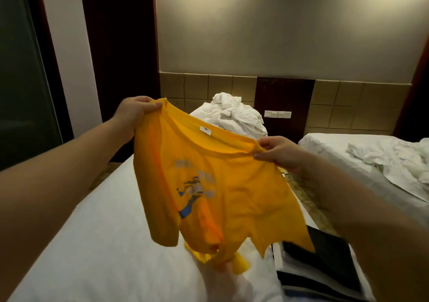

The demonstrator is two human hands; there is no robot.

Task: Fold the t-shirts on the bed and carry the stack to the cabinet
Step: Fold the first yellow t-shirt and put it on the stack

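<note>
A yellow t-shirt (222, 185) with a faint blue print hangs in the air above the white bed (97, 243). My left hand (133, 112) pinches its upper left shoulder by the collar. My right hand (278, 153) pinches the right shoulder. The shirt's hem droops crumpled onto the sheet. A stack of folded dark and white t-shirts (320, 267) lies on the bed at the lower right, partly behind the shirt and my right arm.
A heap of crumpled white linen (234, 116) sits at the head of the bed. A second bed (348, 153) with rumpled white cloth (394, 160) stands to the right across a narrow patterned floor gap. A dark door frame (116, 57) is at the left.
</note>
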